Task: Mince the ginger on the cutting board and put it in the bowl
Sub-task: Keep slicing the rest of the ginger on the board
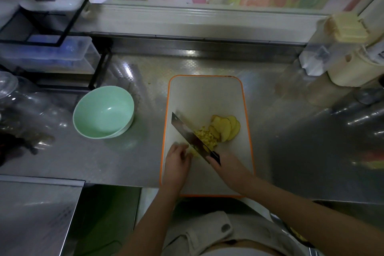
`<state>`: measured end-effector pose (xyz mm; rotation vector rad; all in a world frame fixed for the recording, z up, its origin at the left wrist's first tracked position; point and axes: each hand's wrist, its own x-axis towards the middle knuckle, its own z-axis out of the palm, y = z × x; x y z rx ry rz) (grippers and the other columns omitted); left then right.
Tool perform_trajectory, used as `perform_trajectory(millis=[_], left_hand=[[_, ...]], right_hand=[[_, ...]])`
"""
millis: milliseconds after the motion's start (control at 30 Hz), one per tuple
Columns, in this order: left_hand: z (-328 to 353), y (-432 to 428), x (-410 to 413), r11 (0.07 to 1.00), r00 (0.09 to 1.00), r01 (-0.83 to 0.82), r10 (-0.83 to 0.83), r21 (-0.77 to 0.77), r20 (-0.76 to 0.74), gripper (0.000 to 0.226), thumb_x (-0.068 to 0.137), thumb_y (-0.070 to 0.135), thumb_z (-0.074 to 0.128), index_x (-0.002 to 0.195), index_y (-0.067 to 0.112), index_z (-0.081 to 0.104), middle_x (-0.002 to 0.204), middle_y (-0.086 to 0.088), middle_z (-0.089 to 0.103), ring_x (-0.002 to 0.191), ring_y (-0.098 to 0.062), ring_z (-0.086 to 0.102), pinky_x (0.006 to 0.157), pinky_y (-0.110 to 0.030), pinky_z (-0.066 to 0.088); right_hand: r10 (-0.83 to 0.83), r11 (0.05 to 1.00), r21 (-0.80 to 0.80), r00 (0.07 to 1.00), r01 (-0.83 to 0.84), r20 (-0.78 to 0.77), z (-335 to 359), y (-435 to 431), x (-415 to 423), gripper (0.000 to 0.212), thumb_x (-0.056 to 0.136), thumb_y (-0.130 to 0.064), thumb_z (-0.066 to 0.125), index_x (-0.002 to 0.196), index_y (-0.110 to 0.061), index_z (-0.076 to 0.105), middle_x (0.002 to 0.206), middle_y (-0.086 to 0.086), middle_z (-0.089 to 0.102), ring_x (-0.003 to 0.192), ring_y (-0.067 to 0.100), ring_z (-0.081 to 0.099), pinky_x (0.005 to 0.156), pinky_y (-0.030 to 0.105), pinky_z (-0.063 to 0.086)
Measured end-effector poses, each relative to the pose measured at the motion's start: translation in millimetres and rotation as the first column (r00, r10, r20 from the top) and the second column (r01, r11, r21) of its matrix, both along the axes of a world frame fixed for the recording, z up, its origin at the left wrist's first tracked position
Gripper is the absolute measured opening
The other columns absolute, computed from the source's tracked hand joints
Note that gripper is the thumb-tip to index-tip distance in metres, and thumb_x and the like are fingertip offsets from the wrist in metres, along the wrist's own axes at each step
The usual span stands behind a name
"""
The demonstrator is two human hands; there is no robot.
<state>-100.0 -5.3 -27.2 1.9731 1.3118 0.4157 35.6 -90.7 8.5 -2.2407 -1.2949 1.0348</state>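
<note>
A white cutting board (205, 97) with an orange rim lies on the steel counter. On it sit a fan of ginger slices (227, 128) and, just left of them, a small heap of diced ginger (204, 136). My right hand (228, 167) grips the handle of a dark cleaver (187, 134), whose blade runs diagonally up-left across the board beside the diced heap. My left hand (176, 161) rests on the board left of the blade, fingers curled over a few ginger bits. An empty mint-green bowl (104, 111) stands to the left of the board.
A black wire rack (62, 33) with clear plastic boxes stands at the back left, glass jars (25, 106) in front of it. Cream-coloured appliance and containers (351, 58) crowd the back right. The counter's front edge runs just under the board.
</note>
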Motion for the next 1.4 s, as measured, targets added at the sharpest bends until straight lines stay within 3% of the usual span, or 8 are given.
perform_trajectory(millis=[233, 433, 600, 733, 967, 1067, 1200, 1400], left_hand=[[0, -3, -2, 0.998, 1.0, 0.02, -0.02, 0.062, -0.004, 0.017, 0.082, -0.001, 0.058, 0.092, 0.005, 0.07, 0.093, -0.007, 0.061, 0.083, -0.011, 0.05, 0.073, -0.007, 0.029], [1, -3, -1, 0.998, 1.0, 0.003, -0.003, 0.06, -0.01, 0.016, 0.078, -0.006, 0.059, 0.083, 0.003, 0.072, 0.087, -0.009, 0.064, 0.08, -0.02, 0.058, 0.069, -0.009, 0.031], [2, -4, -2, 0.996, 1.0, 0.02, -0.018, 0.088, -0.021, 0.017, 0.076, -0.008, 0.059, 0.082, 0.003, 0.072, 0.086, -0.01, 0.065, 0.079, -0.02, 0.059, 0.07, -0.009, 0.03], [2, -5, -3, 0.996, 0.999, 0.036, -0.033, 0.079, -0.031, 0.016, 0.077, -0.006, 0.06, 0.081, 0.004, 0.071, 0.086, -0.009, 0.065, 0.08, -0.02, 0.059, 0.071, -0.008, 0.029], [-3, -6, -4, 0.995, 0.995, 0.091, -0.088, 0.046, -0.053, 0.02, 0.085, -0.001, 0.053, 0.1, 0.006, 0.066, 0.105, -0.01, 0.06, 0.097, -0.023, 0.056, 0.079, -0.015, 0.033], [1, -7, -3, 0.999, 1.0, 0.005, -0.006, 0.032, 0.009, 0.019, 0.089, 0.005, 0.051, 0.106, 0.006, 0.06, 0.105, -0.009, 0.056, 0.096, -0.023, 0.054, 0.075, -0.016, 0.033], [0, -1, 1, 0.998, 0.994, -0.054, 0.056, 0.03, -0.092, 0.029, 0.091, 0.012, 0.052, 0.119, 0.008, 0.058, 0.109, -0.012, 0.049, 0.097, -0.026, 0.052, 0.084, -0.027, 0.039], [2, 1, 4, 0.996, 0.993, 0.076, -0.071, 0.048, -0.095, 0.03, 0.088, 0.006, 0.052, 0.115, 0.013, 0.063, 0.103, -0.006, 0.048, 0.101, -0.02, 0.044, 0.081, -0.013, 0.028]], right_hand=[[-0.008, 0.998, -0.067, 1.0, 0.009, 0.006, -2, -1, -6, 0.035, 0.098, -0.038, 0.041, 0.088, -0.007, 0.055, 0.077, 0.007, 0.055, 0.068, 0.017, 0.053, 0.059, 0.025, 0.036], [0.005, 0.988, -0.152, 0.999, -0.012, -0.048, 0, 4, -10, 0.046, 0.099, -0.042, 0.032, 0.106, -0.002, 0.055, 0.085, 0.006, 0.053, 0.079, 0.019, 0.05, 0.072, 0.028, 0.038], [0.001, 0.985, -0.173, 1.0, 0.003, 0.019, -4, 7, -13, 0.034, 0.1, -0.035, 0.038, 0.074, -0.013, 0.046, 0.07, 0.0, 0.049, 0.067, 0.019, 0.052, 0.058, 0.026, 0.035], [-0.022, 0.99, -0.142, 0.998, 0.013, -0.061, -3, 3, -6, 0.039, 0.099, -0.041, 0.036, 0.104, -0.007, 0.055, 0.092, 0.01, 0.059, 0.08, 0.017, 0.051, 0.07, 0.028, 0.038], [0.011, 1.0, -0.016, 0.999, -0.01, 0.053, 1, 8, 4, 0.033, 0.098, -0.033, 0.043, 0.102, -0.003, 0.056, 0.091, 0.017, 0.063, 0.082, 0.033, 0.061, 0.069, 0.04, 0.046], [-0.055, 0.998, 0.01, 0.998, 0.055, 0.022, 6, 9, 8, 0.033, 0.097, -0.036, 0.044, 0.096, -0.005, 0.056, 0.088, 0.015, 0.063, 0.081, 0.03, 0.061, 0.068, 0.037, 0.044], [-0.047, 0.998, 0.03, 0.999, 0.046, 0.016, 12, 8, 11, 0.028, 0.097, -0.036, 0.044, 0.086, -0.012, 0.051, 0.075, 0.005, 0.054, 0.071, 0.021, 0.052, 0.061, 0.03, 0.035], [-0.022, 0.998, 0.052, 1.0, 0.021, 0.019, 9, 2, 9, 0.029, 0.097, -0.037, 0.044, 0.1, -0.011, 0.057, 0.088, 0.009, 0.065, 0.078, 0.022, 0.06, 0.068, 0.036, 0.046]])
